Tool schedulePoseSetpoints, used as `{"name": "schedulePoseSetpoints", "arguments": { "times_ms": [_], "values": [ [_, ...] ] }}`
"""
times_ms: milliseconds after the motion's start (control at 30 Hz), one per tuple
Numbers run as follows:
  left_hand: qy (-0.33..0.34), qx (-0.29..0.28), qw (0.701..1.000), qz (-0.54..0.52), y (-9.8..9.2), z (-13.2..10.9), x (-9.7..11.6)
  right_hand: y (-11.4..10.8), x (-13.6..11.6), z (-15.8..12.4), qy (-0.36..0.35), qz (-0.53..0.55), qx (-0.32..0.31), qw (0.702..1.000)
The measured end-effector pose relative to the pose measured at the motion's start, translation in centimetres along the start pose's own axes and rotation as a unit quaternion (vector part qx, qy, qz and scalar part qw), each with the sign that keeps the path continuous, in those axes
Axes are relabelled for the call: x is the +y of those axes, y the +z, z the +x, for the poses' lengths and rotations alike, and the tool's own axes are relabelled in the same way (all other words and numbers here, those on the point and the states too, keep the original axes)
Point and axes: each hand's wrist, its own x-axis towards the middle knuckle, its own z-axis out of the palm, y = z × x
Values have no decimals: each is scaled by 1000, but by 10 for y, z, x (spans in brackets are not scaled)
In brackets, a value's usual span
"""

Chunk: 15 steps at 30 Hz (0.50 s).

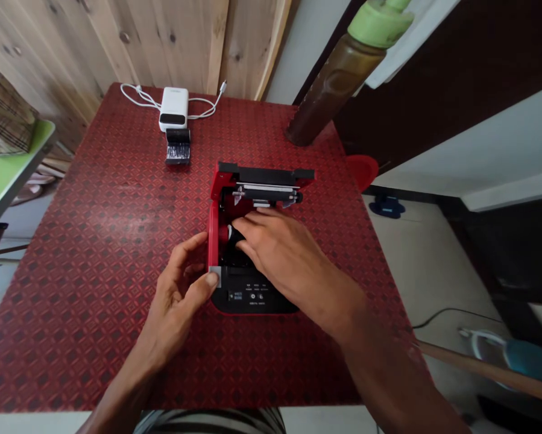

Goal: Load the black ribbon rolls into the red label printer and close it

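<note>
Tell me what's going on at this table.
A person has both hands at a red-and-black machine with its lid raised. The left hand touches its left side, thumb on the front corner. The right hand reaches inside, fingers at a black roll; how firm its grip is can't be seen. Farther back on the table are a white device and a tall bottle.

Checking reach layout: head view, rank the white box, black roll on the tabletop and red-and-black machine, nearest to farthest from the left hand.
1. Red-and-black machine: touching the left hand, on its right.
2. Black roll: ahead, left of the machine.
3. White box: just beyond the roll.
</note>
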Motion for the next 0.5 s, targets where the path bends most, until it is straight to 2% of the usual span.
{"name": "schedulePoseSetpoints", "arguments": {
  "times_ms": [267,500],
  "values": [
    [-14,-2,1000,7,-1,-1,0,-1,4,11,8,33,-49,998],
    [-10,-9,1000,15,-3,0,-2,9,12,12,1,61,-39,997]
  ]
}}
